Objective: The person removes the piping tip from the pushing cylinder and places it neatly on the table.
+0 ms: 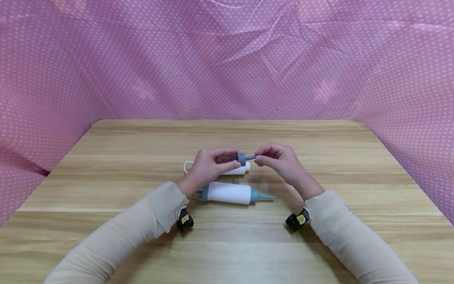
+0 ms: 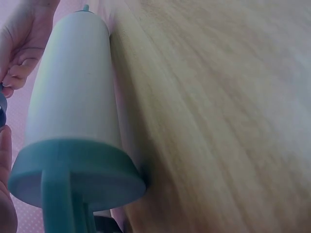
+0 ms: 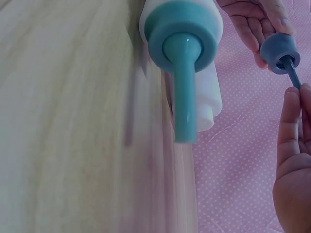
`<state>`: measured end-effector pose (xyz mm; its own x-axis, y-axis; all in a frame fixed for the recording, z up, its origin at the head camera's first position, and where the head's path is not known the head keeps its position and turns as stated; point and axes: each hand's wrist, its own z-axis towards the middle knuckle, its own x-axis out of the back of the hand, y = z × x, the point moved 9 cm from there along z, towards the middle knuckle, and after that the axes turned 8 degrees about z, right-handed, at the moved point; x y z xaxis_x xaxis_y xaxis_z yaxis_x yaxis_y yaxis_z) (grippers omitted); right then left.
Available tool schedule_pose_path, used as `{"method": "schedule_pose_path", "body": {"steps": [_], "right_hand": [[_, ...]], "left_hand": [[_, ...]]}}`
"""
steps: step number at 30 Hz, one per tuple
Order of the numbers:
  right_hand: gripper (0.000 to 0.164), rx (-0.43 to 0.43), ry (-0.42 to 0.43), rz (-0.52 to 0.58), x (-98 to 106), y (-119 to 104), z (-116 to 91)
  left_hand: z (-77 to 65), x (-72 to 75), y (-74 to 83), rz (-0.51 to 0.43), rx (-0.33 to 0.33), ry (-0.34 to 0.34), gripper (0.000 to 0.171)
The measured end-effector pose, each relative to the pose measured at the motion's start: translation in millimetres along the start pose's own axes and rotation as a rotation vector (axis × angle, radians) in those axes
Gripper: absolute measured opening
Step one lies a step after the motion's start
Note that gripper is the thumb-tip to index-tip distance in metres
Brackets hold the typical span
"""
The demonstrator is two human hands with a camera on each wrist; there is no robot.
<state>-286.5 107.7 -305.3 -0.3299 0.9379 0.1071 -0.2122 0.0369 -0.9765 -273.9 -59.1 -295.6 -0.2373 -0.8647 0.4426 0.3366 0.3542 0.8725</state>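
Above the middle of the wooden table (image 1: 319,221), both hands hold a small grey nozzle (image 1: 244,158). My left hand (image 1: 235,159) pinches its wide round cap, and my right hand (image 1: 259,159) pinches its thin tip. The right wrist view shows the grey nozzle (image 3: 279,52) between the left hand (image 3: 252,22) and the right hand (image 3: 294,141). Just beneath them a plain white tube (image 1: 238,170) with a white loop lies on the table. Closer to me lies a white tube with teal ends (image 1: 230,193), its teal spout (image 3: 184,82) pointing right, its body (image 2: 73,92) large in the left wrist view.
Pink dotted cloth (image 1: 227,59) hangs behind and beside the table. Small black wrist cameras (image 1: 185,220) sit under both sleeves. Bare wood (image 2: 218,116) stretches around the two tubes.
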Motion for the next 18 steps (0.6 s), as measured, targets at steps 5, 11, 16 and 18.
{"method": "schedule_pose_path", "body": {"steps": [5,11,16,18], "right_hand": [[0.019,0.005,0.007,0.019,-0.9,0.1,1.0],[0.019,0.018,0.008,0.041,-2.6,-0.9,1.1],[0.016,0.031,0.0,0.052,-4.7,-1.1,0.7],[0.016,0.027,0.002,0.054,-5.1,-0.8,0.6]], "left_hand": [[0.0,-0.3,1.0,0.015,-0.008,0.001,0.034],[0.8,-1.0,1.6,0.033,-0.008,0.012,0.036],[1.2,-3.1,4.2,0.03,-0.038,0.015,0.037],[1.1,-3.7,4.4,0.029,-0.042,0.016,0.036]]}}
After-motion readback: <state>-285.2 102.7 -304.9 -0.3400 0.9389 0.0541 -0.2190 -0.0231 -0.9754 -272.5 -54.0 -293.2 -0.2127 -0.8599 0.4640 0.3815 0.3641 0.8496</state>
